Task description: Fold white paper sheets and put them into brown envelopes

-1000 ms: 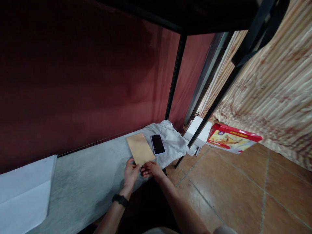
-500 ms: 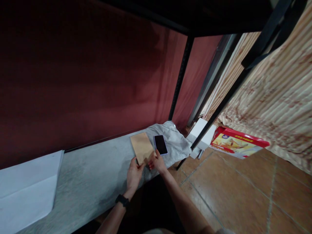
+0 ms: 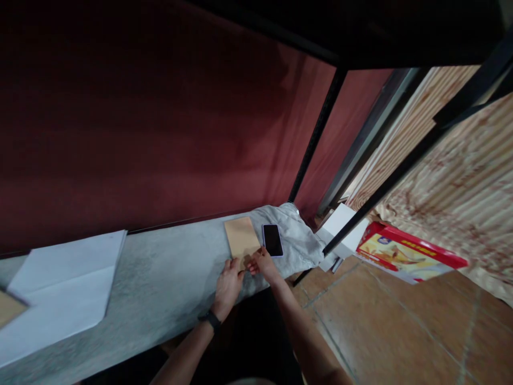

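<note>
A tan envelope (image 3: 241, 237) lies flat on a grey cloth-covered shelf (image 3: 160, 283). My left hand (image 3: 228, 283), with a black band on its wrist, rests at the envelope's near left corner, fingertips touching its edge. My right hand (image 3: 262, 263) presses its fingertips on the envelope's near right corner, fingers curled together. A black phone (image 3: 273, 240) lies face up just right of the envelope, apart from both hands.
White paper sheets (image 3: 64, 278) lie at the shelf's left end. Black frame posts (image 3: 316, 133) rise at the right end. Beyond stand a white box (image 3: 340, 227) and a red-and-yellow carton (image 3: 404, 251) on the brown tiled floor, before a striped curtain (image 3: 460, 176).
Both hands have slid further up onto the envelope's near edge. The view has swung left, bringing more of the white paper into sight.
</note>
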The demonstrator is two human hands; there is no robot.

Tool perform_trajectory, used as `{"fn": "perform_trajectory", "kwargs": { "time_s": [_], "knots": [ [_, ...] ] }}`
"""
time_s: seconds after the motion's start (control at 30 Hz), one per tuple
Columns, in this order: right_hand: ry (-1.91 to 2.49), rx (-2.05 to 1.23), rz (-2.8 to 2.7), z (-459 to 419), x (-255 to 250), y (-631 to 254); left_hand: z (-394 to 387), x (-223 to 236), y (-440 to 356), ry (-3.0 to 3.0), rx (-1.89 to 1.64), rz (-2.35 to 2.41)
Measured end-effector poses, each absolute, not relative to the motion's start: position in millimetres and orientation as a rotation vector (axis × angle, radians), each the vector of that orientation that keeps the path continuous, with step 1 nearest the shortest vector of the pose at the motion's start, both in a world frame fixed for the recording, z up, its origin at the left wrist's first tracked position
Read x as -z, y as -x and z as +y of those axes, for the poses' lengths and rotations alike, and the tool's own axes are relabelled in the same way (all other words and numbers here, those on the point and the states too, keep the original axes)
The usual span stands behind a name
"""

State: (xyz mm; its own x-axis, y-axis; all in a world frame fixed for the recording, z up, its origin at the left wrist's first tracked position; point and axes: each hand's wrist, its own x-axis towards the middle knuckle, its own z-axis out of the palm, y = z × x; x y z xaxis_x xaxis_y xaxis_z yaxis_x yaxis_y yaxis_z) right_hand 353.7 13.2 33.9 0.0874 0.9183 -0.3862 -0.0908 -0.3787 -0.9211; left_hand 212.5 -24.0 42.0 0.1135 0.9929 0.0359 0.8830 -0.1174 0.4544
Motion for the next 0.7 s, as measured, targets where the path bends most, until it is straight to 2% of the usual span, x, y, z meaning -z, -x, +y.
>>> {"fn": "perform_trajectory", "kwargs": {
  "time_s": [0.5,0.7],
  "knots": [
    [1.506,-1.554,-0.769,12,-45,-356,-25,-35,-211,-2.139,-0.495,1.826],
    [1.463,-1.522,-0.752,33,-61,-363,6,-29,-199,-1.793,-0.717,1.859]
  ]
}}
